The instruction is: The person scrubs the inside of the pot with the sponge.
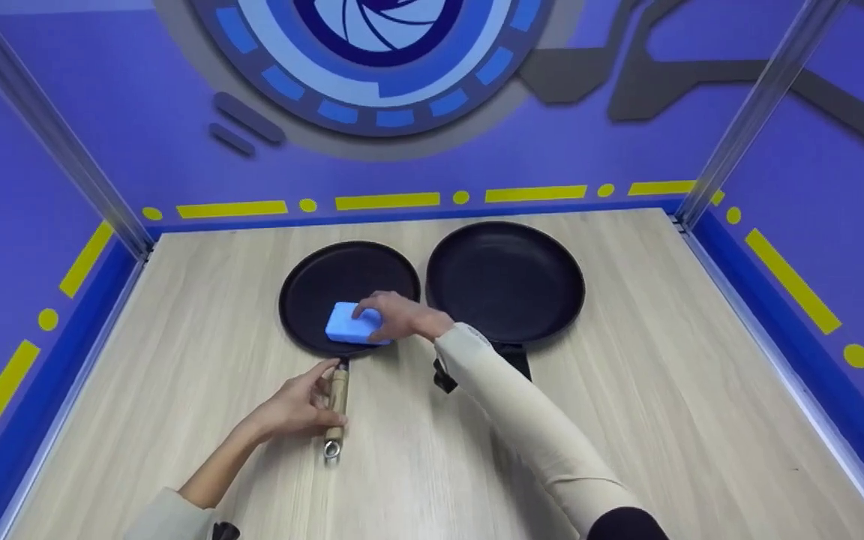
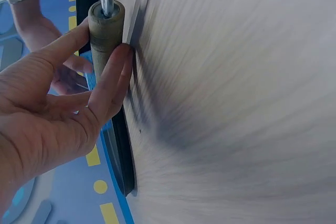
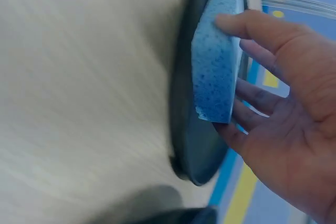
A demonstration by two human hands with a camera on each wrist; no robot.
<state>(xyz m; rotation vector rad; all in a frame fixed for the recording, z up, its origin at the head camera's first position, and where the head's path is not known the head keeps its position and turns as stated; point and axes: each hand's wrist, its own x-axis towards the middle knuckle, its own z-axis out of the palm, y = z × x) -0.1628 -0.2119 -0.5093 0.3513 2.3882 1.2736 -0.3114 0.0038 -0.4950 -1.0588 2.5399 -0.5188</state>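
A smaller black frying pan (image 1: 319, 281) lies on the table at centre left in the head view. Its wooden handle (image 1: 337, 397), with a metal ring at the end, points toward me. My left hand (image 1: 293, 409) holds that handle, thumb on one side and fingers on the other in the left wrist view. My right hand (image 1: 398, 315) grips a blue sponge (image 1: 346, 324) over the lower part of this pan. In the right wrist view the thumb presses on the sponge's (image 3: 215, 72) porous side and the fingers reach behind it.
A larger black frying pan (image 1: 507, 277) lies beside the first, its black handle (image 1: 513, 360) partly hidden under my right forearm. Blue panels with yellow marks (image 1: 387, 201) and metal posts (image 1: 747, 112) enclose the wooden table (image 1: 664, 390) at the back and sides.
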